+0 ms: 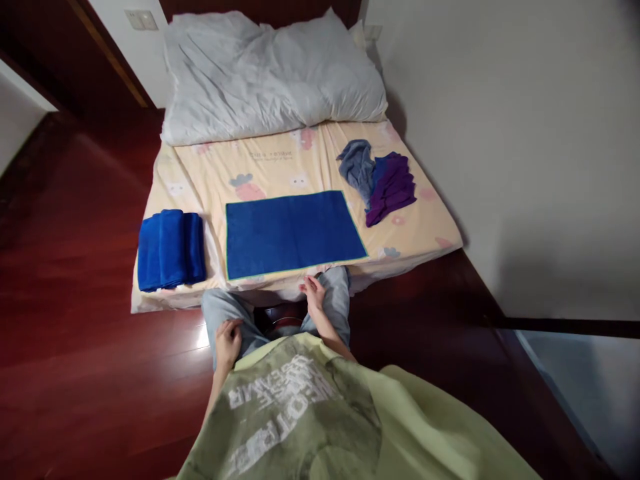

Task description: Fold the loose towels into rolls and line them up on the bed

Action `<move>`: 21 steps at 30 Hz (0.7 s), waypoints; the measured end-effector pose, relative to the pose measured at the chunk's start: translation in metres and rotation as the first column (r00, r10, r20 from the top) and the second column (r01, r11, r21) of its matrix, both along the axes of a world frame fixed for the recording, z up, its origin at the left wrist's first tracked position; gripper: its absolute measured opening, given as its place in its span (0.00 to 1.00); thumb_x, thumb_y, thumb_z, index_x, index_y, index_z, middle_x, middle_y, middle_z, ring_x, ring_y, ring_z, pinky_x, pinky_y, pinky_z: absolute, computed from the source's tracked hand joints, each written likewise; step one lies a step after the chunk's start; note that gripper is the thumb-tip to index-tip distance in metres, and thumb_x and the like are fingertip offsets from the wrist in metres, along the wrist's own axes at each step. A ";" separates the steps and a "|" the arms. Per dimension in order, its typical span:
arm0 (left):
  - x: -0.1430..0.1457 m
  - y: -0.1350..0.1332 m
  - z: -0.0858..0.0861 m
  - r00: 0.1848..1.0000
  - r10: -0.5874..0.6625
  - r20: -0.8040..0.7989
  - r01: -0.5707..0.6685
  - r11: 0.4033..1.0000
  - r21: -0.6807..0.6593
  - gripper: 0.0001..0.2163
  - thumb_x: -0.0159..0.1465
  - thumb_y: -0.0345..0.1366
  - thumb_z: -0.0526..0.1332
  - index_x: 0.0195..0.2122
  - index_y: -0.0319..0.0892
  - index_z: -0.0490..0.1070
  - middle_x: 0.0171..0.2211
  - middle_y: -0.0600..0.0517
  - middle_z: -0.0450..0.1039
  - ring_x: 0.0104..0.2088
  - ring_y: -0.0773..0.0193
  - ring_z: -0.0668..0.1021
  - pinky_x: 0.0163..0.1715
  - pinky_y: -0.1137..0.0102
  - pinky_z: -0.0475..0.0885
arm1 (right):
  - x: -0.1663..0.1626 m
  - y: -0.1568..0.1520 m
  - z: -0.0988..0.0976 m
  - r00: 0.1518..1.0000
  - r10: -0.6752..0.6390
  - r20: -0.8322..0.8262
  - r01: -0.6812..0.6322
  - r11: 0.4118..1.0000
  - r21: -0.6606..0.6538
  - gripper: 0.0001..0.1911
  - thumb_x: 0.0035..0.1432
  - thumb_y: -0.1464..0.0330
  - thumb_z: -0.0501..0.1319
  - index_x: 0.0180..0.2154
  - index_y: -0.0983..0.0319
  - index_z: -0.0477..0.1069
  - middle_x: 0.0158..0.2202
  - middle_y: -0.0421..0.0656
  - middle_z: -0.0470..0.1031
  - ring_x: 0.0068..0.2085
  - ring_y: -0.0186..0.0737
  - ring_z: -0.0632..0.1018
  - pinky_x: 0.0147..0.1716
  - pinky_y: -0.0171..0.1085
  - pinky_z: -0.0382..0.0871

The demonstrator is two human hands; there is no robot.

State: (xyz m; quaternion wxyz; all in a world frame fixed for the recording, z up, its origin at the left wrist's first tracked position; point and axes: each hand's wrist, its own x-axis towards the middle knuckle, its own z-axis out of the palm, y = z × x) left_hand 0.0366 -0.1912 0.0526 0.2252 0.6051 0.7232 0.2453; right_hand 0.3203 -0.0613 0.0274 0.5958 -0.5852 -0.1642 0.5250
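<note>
My left hand rests on my left thigh, loosely curled, holding nothing. Over my right knee is my right hand, its fingers slightly bent and apart, with nothing in it. Just beyond the knees, a blue cloth with a thin green edge lies flat and spread out on the bed. To its left sits a stack of folded blue towels. On the right lie a crumpled grey-blue cloth and a crumpled purple cloth, with some blue fabric showing between them.
The bed has a pale yellow patterned sheet. A large white pillow spans its head end. A plain wall runs along the right, and dark red wooden floor stretches to the left.
</note>
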 end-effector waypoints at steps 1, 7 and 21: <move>-0.002 0.004 0.000 1.000 0.003 -0.002 -0.003 1.000 -0.013 0.14 0.65 0.38 0.50 0.37 0.45 0.77 0.41 0.44 0.82 0.46 0.49 0.81 0.53 0.54 0.73 | -0.005 0.005 0.004 1.000 -0.004 -0.015 0.004 1.000 0.000 0.23 0.51 0.57 0.72 0.44 0.63 0.75 0.38 0.45 0.81 0.33 0.40 0.80 0.40 0.42 0.79; -0.006 0.021 -0.001 1.000 -0.013 -0.012 0.013 1.000 -0.020 0.16 0.64 0.39 0.50 0.38 0.44 0.78 0.43 0.44 0.83 0.46 0.49 0.80 0.55 0.54 0.71 | -0.019 0.032 0.029 0.998 -0.057 -0.007 0.056 0.995 -0.076 0.16 0.53 0.62 0.71 0.39 0.63 0.73 0.33 0.40 0.78 0.34 0.36 0.79 0.39 0.37 0.77; -0.007 0.017 -0.009 0.999 -0.030 -0.031 0.029 0.999 -0.018 0.17 0.65 0.41 0.49 0.38 0.44 0.79 0.43 0.44 0.83 0.46 0.48 0.79 0.53 0.54 0.69 | -0.034 0.057 0.027 0.997 -0.043 0.058 0.050 0.992 -0.117 0.12 0.63 0.72 0.63 0.49 0.67 0.73 0.28 0.35 0.74 0.32 0.34 0.76 0.40 0.37 0.74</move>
